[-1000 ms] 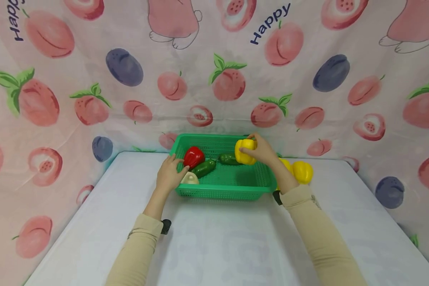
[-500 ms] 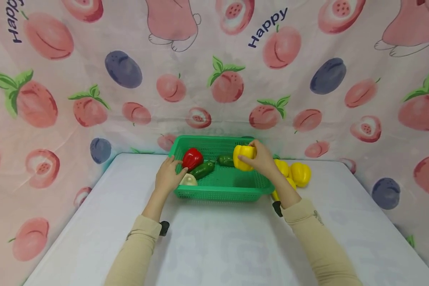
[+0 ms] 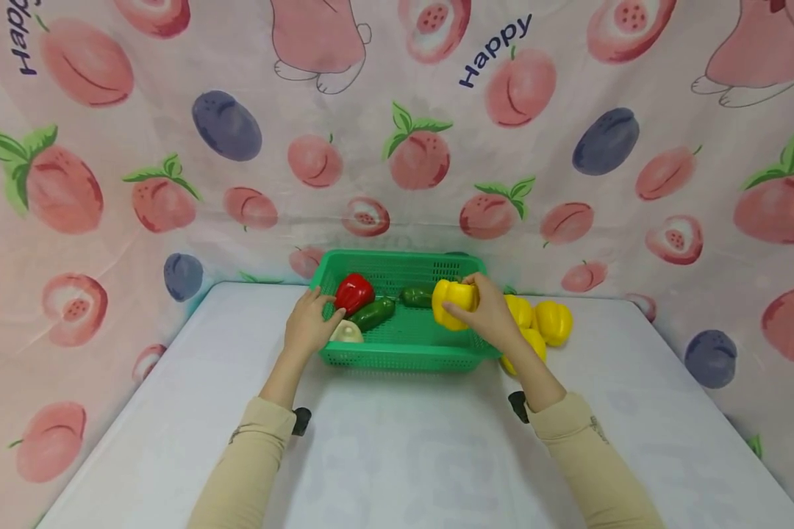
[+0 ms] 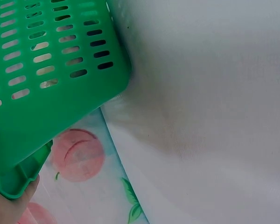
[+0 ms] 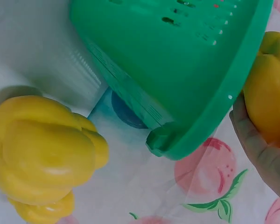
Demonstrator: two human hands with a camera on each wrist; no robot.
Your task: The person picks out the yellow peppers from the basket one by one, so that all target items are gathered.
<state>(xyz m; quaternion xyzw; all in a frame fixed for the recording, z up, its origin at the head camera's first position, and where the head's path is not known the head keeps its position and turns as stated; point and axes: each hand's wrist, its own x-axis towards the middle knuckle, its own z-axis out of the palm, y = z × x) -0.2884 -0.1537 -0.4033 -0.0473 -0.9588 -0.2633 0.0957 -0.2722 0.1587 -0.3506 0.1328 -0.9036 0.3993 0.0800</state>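
Note:
My right hand [image 3: 492,314] grips a yellow bell pepper [image 3: 453,304] over the right part of a green plastic basket [image 3: 403,354]. Thumb and fingers lie on opposite sides of that pepper. My left hand [image 3: 306,323] rests over the basket's left rim, fingers loosely spread, with thumb and forefinger reaching inside. Beside those fingertips, a red bell pepper [image 3: 354,294] lies in the basket. A dark green cucumber [image 3: 373,314] and a pale, rounded vegetable [image 3: 348,332] lie near it. Another green cucumber [image 3: 415,297] sits farther back, partly covered by the yellow pepper.
Several more yellow bell peppers [image 3: 553,323] stand on the white table [image 3: 410,448] against the basket's right side, partly behind my right forearm. A fruit-printed cloth [image 3: 397,213] hangs right behind the basket.
My right hand has come lower and nearer with the yellow pepper, moving down into the basket's right part. More of the peppers outside now shows. The left hand keeps its place on the rim.

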